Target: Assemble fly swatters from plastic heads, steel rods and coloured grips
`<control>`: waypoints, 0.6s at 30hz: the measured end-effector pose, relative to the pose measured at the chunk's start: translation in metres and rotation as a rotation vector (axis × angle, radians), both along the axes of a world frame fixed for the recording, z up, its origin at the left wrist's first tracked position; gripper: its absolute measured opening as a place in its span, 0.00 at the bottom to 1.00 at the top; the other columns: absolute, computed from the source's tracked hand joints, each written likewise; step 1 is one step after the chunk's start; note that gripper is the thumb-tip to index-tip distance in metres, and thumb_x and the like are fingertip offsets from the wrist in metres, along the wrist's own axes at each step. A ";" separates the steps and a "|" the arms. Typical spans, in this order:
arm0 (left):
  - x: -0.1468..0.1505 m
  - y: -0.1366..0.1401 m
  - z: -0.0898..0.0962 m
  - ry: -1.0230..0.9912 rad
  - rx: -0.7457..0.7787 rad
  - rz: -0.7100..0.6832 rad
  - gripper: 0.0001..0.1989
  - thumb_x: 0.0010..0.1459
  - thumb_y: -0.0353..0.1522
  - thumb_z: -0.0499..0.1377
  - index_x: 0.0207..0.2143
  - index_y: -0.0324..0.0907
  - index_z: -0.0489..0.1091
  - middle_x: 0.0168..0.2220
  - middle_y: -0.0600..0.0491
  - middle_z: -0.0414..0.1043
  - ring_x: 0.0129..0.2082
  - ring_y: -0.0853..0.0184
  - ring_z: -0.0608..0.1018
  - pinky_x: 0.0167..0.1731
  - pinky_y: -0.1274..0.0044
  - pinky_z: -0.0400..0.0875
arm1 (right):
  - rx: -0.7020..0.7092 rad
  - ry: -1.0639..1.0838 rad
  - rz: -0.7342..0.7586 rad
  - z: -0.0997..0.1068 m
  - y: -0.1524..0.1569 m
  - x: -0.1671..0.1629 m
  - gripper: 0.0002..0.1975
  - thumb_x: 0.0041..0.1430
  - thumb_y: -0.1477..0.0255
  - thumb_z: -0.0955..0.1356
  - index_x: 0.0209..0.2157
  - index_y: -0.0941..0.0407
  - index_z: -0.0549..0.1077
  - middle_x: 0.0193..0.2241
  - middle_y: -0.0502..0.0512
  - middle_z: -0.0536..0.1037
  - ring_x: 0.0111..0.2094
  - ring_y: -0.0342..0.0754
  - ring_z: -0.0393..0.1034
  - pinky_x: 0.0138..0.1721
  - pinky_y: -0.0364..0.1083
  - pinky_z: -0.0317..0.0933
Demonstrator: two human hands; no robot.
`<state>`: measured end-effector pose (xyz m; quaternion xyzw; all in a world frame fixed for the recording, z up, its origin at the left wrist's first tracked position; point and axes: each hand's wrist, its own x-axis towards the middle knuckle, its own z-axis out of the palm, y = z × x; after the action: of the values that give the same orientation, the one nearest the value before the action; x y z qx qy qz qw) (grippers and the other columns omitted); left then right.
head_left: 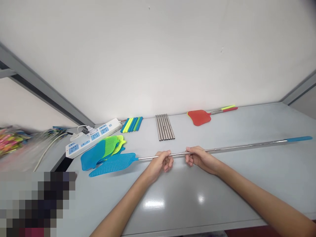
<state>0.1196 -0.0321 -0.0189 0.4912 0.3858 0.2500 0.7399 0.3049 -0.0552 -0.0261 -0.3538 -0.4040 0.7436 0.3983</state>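
Observation:
A blue fly swatter (pixel 115 164) with a long, extended metal rod stretches across the table, its perforated head at the left and its blue handle at the far right. My left hand (pixel 162 161) pinches the rod not far from the head, fingers curled beneath. A short way to the right, my right hand (pixel 198 158) grips the same rod between thumb and fingers. Just behind the head lies a pile of loose swatter heads (pixel 93 153) in blue, green and yellow. Beyond my hands, several metal tubes (pixel 165 127) lie side by side.
Several coloured handles (pixel 132 125) lie in a row near the wall. A red swatter (pixel 199 117) rests over a yellow one at the back right. At the left stand a white power strip (pixel 95 135) with plugs and plastic-wrapped colourful items (pixel 14 141).

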 end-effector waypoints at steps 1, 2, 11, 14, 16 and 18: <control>0.000 0.000 0.000 0.001 -0.003 0.001 0.22 0.53 0.39 0.46 0.10 0.38 0.60 0.07 0.58 0.51 0.12 0.74 0.58 0.17 0.79 0.52 | 0.002 -0.001 -0.003 0.000 0.000 0.000 0.19 0.55 0.66 0.60 0.18 0.62 0.72 0.14 0.50 0.64 0.19 0.41 0.57 0.25 0.44 0.52; 0.000 0.000 0.000 0.005 -0.004 0.001 0.23 0.53 0.39 0.46 0.10 0.38 0.60 0.07 0.58 0.51 0.12 0.74 0.58 0.17 0.80 0.52 | 0.003 -0.001 -0.007 0.000 0.000 0.000 0.19 0.55 0.65 0.60 0.18 0.62 0.72 0.15 0.51 0.64 0.19 0.41 0.57 0.25 0.44 0.52; -0.002 0.000 -0.001 0.036 0.032 -0.030 0.23 0.54 0.40 0.45 0.11 0.38 0.60 0.07 0.57 0.51 0.12 0.74 0.58 0.17 0.80 0.52 | -0.005 -0.017 -0.005 0.002 0.000 0.000 0.20 0.55 0.64 0.60 0.18 0.61 0.71 0.15 0.50 0.64 0.19 0.41 0.58 0.25 0.44 0.52; -0.003 -0.002 0.004 0.040 0.057 -0.111 0.24 0.55 0.41 0.42 0.13 0.38 0.61 0.09 0.57 0.54 0.13 0.74 0.59 0.18 0.80 0.52 | 0.004 -0.018 0.007 0.003 -0.001 0.000 0.19 0.56 0.65 0.59 0.18 0.61 0.71 0.16 0.50 0.65 0.20 0.41 0.58 0.26 0.44 0.52; -0.004 -0.005 0.007 0.028 0.063 -0.167 0.25 0.56 0.42 0.41 0.15 0.37 0.62 0.10 0.56 0.55 0.13 0.74 0.60 0.19 0.80 0.53 | 0.020 -0.027 0.031 0.003 -0.001 0.001 0.20 0.56 0.65 0.59 0.18 0.60 0.71 0.16 0.50 0.64 0.20 0.42 0.59 0.26 0.44 0.52; -0.004 -0.008 0.008 -0.003 0.047 -0.193 0.24 0.56 0.42 0.41 0.16 0.38 0.61 0.11 0.57 0.55 0.13 0.74 0.60 0.19 0.80 0.53 | 0.043 -0.048 0.066 0.003 -0.002 0.003 0.21 0.57 0.65 0.58 0.17 0.60 0.70 0.16 0.50 0.64 0.20 0.42 0.59 0.27 0.44 0.53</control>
<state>0.1154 -0.0404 -0.0109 0.5429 0.3296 0.1875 0.7493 0.3078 -0.0571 -0.0229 -0.3495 -0.4408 0.7389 0.3710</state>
